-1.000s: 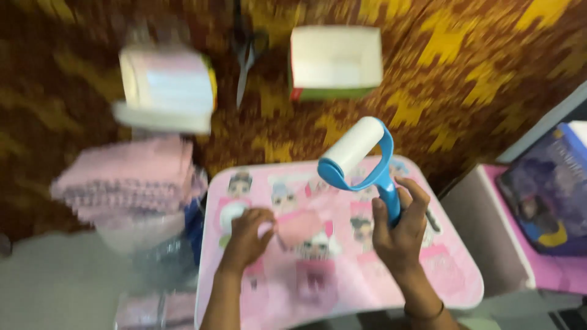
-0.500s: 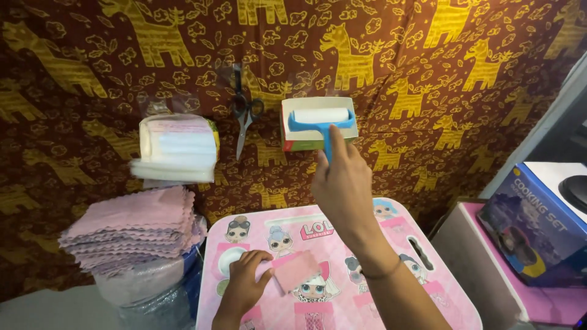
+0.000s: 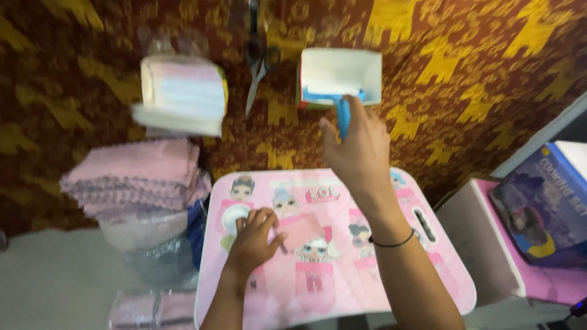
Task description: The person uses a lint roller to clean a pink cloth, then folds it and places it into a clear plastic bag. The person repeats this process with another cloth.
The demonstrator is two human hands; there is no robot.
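Note:
My right hand point(image 3: 361, 153) reaches forward over the carpet and grips the blue handle of a lint roller point(image 3: 335, 101), whose white roll lies inside a small open white box point(image 3: 367, 67). My left hand point(image 3: 255, 239) presses flat on a small pink cloth square point(image 3: 302, 231) lying on the pink cartoon-printed tray table point(image 3: 333, 287). A dark band circles my right wrist.
Scissors point(image 3: 257, 64) lie on the brown and yellow carpet left of the box. A wrapped white pack point(image 3: 182, 95) sits further left. A stack of pink cloths point(image 3: 134, 177) rests on a bag at the table's left. A purple toy box point(image 3: 541, 211) stands at right.
My right hand carried the lint roller from above the table forward and has lowered its roll into the white box. The left hand stayed on the pink cloth square.

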